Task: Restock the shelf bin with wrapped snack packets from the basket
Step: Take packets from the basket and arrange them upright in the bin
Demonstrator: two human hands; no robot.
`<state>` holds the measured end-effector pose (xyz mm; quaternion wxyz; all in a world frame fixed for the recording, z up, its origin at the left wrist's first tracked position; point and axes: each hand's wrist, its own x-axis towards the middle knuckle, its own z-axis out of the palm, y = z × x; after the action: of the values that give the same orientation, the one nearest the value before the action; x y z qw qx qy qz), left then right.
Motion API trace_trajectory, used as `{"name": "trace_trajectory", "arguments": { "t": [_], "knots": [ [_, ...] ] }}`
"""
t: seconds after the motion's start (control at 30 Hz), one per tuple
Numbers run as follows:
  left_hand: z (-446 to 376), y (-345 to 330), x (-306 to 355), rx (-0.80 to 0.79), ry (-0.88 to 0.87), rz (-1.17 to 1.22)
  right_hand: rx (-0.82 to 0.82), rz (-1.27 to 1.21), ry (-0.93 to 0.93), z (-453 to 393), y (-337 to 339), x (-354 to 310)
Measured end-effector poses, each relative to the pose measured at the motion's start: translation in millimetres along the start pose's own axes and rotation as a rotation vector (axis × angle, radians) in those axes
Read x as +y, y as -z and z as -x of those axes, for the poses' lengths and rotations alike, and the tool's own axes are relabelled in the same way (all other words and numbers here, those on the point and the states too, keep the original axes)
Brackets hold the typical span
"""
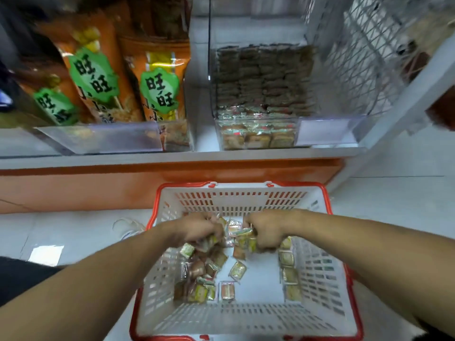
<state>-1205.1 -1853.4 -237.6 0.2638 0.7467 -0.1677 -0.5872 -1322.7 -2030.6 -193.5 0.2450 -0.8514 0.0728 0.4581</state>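
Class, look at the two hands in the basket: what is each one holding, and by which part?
Left hand and right hand each grip a bunch of wrapped snack packets in curled fingers; which part of each wrapper cannot be told.

Basket (242, 196): white slotted plastic w/ red rim, sits on the floor below the shelf, open top. Packets (237, 269): small square clear-wrapped snacks, green/yellow & brown, loose on basket bottom, most in a pile at left-centre, a few lined along the right wall, some bunched at the far side. Bin (256, 134): clear plastic, on the shelf above the basket, holds rows of the same packets stacked toward the back, front row low.
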Motion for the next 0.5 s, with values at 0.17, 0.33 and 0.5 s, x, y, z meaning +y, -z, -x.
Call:
{"name": "trace_trajectory", "arguments": {
  "t": [0.17,0.33,0.5],
  "knots": [
    [58,26,87,-0.084,-0.192,0.37,0.299,-0.1,0.188,121,70,-22],
    [114,35,150,-0.268,-0.382,0.635,0.291,-0.823,0.445,182,92,-20],
    [142,38,170,-0.223,-0.452,0.635,0.332,-1.014,0.466,186,100,-24]
  ]
}}
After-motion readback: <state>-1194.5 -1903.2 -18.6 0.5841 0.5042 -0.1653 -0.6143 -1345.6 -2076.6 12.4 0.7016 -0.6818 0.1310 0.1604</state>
